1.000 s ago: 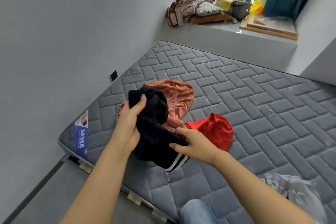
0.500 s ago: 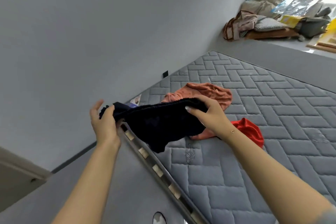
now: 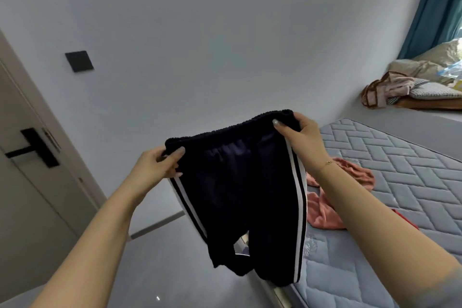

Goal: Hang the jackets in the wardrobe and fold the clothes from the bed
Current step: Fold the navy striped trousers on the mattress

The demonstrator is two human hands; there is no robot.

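- So this looks like the fold-the-clothes part: the navy track pants (image 3: pixel 240 182) with white side stripes are held up in the middle of the frame, spread out by the waistband, legs dangling over the edge of the bed (image 3: pixel 400 182).
- Left hand (image 3: pixel 160 165) pinches the waistband's left corner, fingers curled around the fabric with the thumb on the near side.
- Right hand (image 3: pixel 300 137) grips the other corner, a bit higher and further toward the upper right, fingers wrapped over the elastic edge. There's a thin bracelet on that wrist.
- Both arms reach up from the bottom corners of the frame, roughly straight, holding the waistband stretched flat.
- My guess for the next move: bring the 2 hands together to fold the pants lengthwise, leg onto leg, then lay them on the mattress.
- The pink garment (image 3: pixel 335 195) and a red one (image 3: pixel 407 220) lie crumpled on the bed at right, behind the right forearm, not yet folded.
- A door (image 3: pixel 32 157) with a black handle sits at the left edge.
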